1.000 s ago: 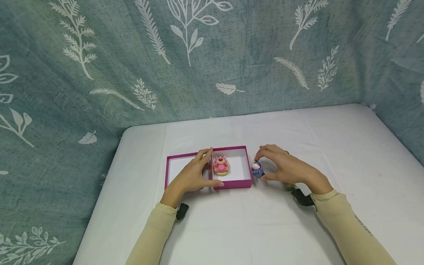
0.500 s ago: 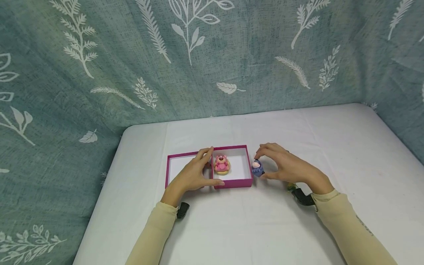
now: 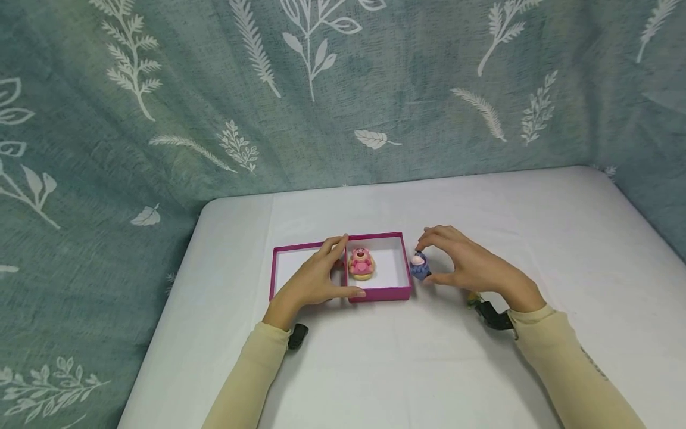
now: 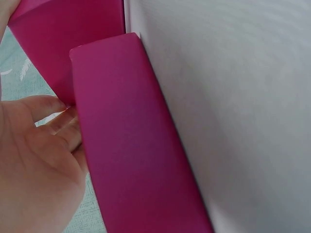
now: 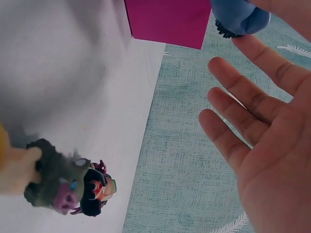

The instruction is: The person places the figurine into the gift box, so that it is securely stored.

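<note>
My left hand (image 3: 311, 275) spans the left end of an open magenta box (image 3: 383, 294), thumb at its front wall and fingers at the back corner. Inside that white-lined box lies a pink bear figurine (image 3: 361, 265) with a yellowish base. Just outside the box's right wall, my right hand (image 3: 474, 262) pinches a small blue figurine (image 3: 420, 269) with a pale face between thumb and index finger. The right wrist view shows the blue figurine (image 5: 238, 17) only in part, with the other fingers (image 5: 238, 131) held loosely apart.
A second shallow magenta-rimmed tray (image 3: 274, 271) adjoins the box on the left, partly covered by my left hand. Several more figurines (image 5: 58, 177) stand on the white table (image 3: 354, 369) under my right wrist, mostly hidden in the head view. A green leaf-patterned cloth (image 3: 343, 119) hangs behind.
The head view has shifted slightly. Both hands, the box and the figurines keep nearly the same places relative to each other.
</note>
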`<state>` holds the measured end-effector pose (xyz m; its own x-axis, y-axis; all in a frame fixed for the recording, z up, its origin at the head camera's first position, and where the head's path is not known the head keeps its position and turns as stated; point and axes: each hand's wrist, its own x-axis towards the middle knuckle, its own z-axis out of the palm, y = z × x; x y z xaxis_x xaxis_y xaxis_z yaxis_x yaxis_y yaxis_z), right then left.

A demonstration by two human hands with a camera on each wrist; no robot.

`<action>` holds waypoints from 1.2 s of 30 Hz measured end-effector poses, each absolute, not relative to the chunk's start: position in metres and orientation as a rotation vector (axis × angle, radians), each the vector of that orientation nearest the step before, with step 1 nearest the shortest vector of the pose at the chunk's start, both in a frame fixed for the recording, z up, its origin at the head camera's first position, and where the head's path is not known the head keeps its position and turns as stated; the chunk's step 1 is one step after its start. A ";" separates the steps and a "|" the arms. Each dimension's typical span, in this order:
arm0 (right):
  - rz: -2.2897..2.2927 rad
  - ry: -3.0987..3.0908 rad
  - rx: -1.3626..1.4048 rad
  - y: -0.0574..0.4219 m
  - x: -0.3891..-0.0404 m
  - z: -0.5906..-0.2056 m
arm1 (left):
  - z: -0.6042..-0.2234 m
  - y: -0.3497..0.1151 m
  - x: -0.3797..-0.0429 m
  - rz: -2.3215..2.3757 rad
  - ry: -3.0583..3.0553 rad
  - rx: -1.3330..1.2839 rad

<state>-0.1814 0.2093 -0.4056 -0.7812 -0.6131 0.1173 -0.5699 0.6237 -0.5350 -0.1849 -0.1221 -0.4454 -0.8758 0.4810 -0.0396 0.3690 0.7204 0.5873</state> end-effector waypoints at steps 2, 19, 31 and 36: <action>-0.869 2.763 -1.016 0.209 -0.181 -0.405 | -0.445 -0.122 -0.185 0.877 2.732 0.680; -0.869 2.788 -1.126 0.194 -0.188 -0.392 | -0.446 -0.123 -0.186 0.874 2.732 0.685; -0.840 2.753 -1.095 0.180 -0.186 -0.390 | -0.446 -0.121 -0.186 0.867 2.740 0.691; -0.836 2.744 -1.118 0.174 -0.188 -0.389 | -0.445 -0.122 -0.186 0.869 2.735 0.670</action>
<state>-0.1878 0.1743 -0.3892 -0.7347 -0.6636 0.1409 -0.6294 0.5893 -0.5064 -0.1863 -0.1216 -0.4450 -0.8786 0.4752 -0.0464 0.3613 0.7252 0.5862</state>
